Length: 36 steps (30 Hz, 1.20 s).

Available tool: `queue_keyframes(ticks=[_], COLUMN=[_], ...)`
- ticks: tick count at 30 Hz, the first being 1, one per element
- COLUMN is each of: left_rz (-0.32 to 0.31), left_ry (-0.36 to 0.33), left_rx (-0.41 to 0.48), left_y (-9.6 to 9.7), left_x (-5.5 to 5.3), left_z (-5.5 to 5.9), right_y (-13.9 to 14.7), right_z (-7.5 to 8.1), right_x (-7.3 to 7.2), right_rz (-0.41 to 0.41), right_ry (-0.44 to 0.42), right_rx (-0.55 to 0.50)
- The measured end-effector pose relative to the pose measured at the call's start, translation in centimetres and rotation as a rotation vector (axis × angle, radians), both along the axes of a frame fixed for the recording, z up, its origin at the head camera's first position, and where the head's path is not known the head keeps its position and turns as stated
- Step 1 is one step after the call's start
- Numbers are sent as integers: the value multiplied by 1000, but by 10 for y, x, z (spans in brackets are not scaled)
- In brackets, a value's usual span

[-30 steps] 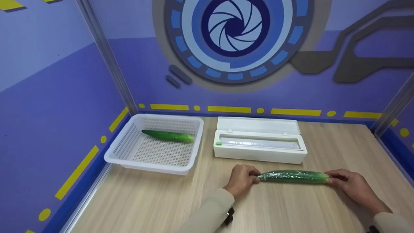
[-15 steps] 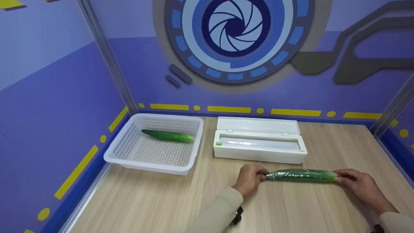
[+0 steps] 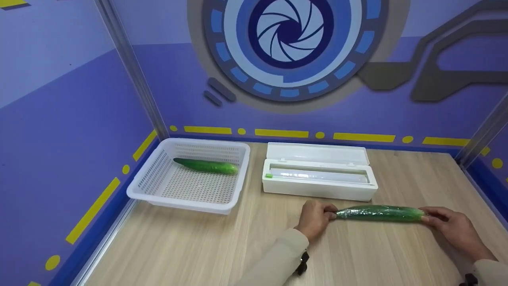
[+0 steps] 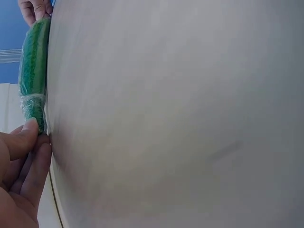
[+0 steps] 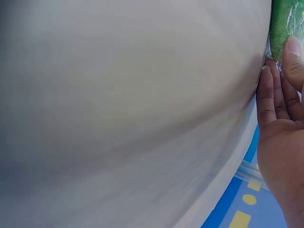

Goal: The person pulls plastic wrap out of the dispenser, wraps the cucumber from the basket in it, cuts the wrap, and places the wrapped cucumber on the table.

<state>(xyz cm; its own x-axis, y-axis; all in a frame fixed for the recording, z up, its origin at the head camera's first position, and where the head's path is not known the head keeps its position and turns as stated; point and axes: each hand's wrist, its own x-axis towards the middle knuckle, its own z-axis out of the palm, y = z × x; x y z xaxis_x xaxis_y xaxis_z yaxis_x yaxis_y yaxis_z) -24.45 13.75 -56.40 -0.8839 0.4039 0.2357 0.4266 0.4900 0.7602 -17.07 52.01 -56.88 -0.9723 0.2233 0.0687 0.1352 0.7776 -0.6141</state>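
Note:
A green cucumber (image 3: 381,213) wrapped in shiny clear plastic film lies lengthwise between the two hands, close over the wooden table. My left hand (image 3: 316,219) pinches its narrow, darker end between thumb and fingers. At the paler, thicker end, my right hand (image 3: 456,228) grips the tip the same way. In the left wrist view the film (image 4: 33,98) looks bunched in a band near the pinched end of the cucumber. Glossy film also covers the cucumber (image 5: 285,23) under the thumb in the right wrist view.
Behind the cucumber stands a white cling film box (image 3: 319,192), lid up, with a film roll (image 3: 317,175) inside and a green slider (image 3: 268,175) at its left. A white perforated basket (image 3: 186,204) at the left holds another cucumber (image 3: 206,165). Patterned walls bound the table's back and sides.
Both hands have moved to the right and slightly away from the body, carrying the wrapped cucumber along between them. The basket and film box have stayed in place.

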Motion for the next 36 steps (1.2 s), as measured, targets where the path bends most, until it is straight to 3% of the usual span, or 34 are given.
queue_keyframes(ticks=[12, 18, 28, 36], left_rz=[30, 62, 172, 169], left_ry=[47, 24, 6, -2], left_rx=[-12, -7, -25, -17], left_y=[25, 34, 50, 57], left_x=[1, 2, 5, 8], left_z=[-1, -1, -1, -1], right_y=[20, 24, 33, 40], right_z=[-8, -13, -18, -21], right_x=[3, 3, 3, 1], right_rz=[-75, -133, -217, -269], right_ry=[24, 10, -24, -26], right_rx=[11, -6, -3, -10])
